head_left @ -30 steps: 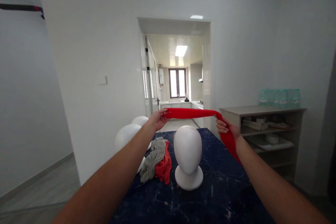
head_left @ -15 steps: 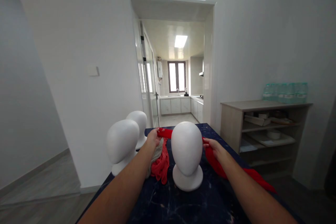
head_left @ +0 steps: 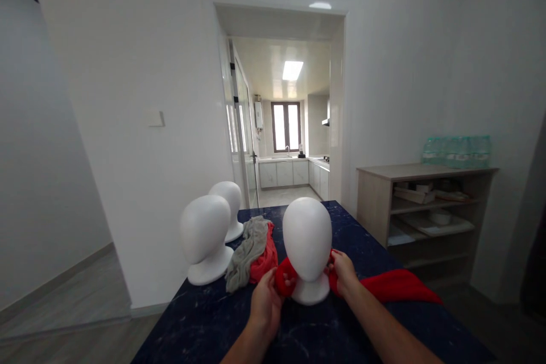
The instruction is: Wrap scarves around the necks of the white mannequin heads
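A white foam mannequin head (head_left: 307,244) stands on a dark blue marble table (head_left: 367,250). A red scarf (head_left: 392,285) runs round the back of its neck. My left hand (head_left: 267,301) grips one red end at the neck's left side. My right hand (head_left: 342,273) grips the scarf at the neck's right side, and the long tail trails right across the table. Both hands are closed on the cloth.
Two more white mannequin heads (head_left: 205,236) (head_left: 228,199) stand at the table's left. A grey cloth (head_left: 247,250) lies over another red cloth (head_left: 264,259) beside them. A wooden shelf unit (head_left: 426,210) with water bottles (head_left: 456,151) stands right. A doorway (head_left: 285,125) opens to a kitchen.
Both hands brought the scarf down from above the head, behind it, to the neck, and drew closer to me. The view tilted slightly.
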### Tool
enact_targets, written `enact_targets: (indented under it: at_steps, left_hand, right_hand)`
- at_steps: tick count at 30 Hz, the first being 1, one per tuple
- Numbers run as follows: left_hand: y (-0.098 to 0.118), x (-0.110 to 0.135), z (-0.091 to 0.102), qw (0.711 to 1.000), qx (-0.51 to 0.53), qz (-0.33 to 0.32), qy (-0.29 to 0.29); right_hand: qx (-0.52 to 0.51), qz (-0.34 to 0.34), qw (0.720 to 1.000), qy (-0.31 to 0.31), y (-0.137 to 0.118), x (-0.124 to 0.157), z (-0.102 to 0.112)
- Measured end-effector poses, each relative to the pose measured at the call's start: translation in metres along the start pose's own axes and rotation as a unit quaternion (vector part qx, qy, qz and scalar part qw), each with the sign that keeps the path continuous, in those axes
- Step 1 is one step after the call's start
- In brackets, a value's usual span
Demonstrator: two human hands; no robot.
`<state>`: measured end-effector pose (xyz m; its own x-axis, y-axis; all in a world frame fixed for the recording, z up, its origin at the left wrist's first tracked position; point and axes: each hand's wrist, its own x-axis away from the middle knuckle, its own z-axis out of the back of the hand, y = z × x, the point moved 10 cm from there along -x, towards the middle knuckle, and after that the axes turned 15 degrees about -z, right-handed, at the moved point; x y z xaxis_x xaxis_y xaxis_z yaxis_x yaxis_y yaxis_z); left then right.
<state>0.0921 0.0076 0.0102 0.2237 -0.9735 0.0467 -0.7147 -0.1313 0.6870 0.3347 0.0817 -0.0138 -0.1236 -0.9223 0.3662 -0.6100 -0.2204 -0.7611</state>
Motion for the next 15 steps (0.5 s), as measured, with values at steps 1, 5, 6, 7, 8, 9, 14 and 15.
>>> enact_targets:
  at_steps: [1, 5, 6, 7, 8, 9, 14, 15]
  left_hand:
    - [-0.011, 0.007, -0.001, 1.0, -0.013, 0.007, -0.014]
    - [-0.044, 0.018, -0.003, 0.994, -0.097, 0.047, -0.035]
    - [-0.049, 0.017, -0.006, 0.991, -0.116, 0.057, -0.042]
    - [-0.052, 0.016, -0.008, 0.988, -0.133, 0.062, -0.053]
    - [-0.053, 0.014, -0.011, 0.985, -0.151, 0.064, -0.062]
    - [-0.054, 0.012, -0.012, 0.981, -0.169, 0.064, -0.07]
    - [-0.06, 0.007, -0.012, 0.968, -0.2, 0.057, -0.139]
    - [-0.06, 0.007, -0.012, 0.967, -0.199, 0.052, -0.152]
  right_hand:
    - [-0.003, 0.006, 1.0, 0.015, 0.001, 0.002, 0.002]
    - [0.014, 0.029, 0.999, 0.037, -0.003, 0.01, -0.001]
    - [0.021, 0.033, 0.999, 0.037, -0.004, 0.012, -0.002]
    - [0.03, 0.036, 0.998, 0.036, -0.006, 0.015, -0.003]
    - [0.04, 0.038, 0.998, 0.033, -0.007, 0.017, -0.005]
    - [0.051, 0.037, 0.998, 0.03, -0.009, 0.019, -0.006]
    - [0.142, 0.036, 0.989, 0.036, -0.013, 0.034, 0.0]
    - [0.164, 0.043, 0.984, 0.048, -0.014, 0.039, 0.005]
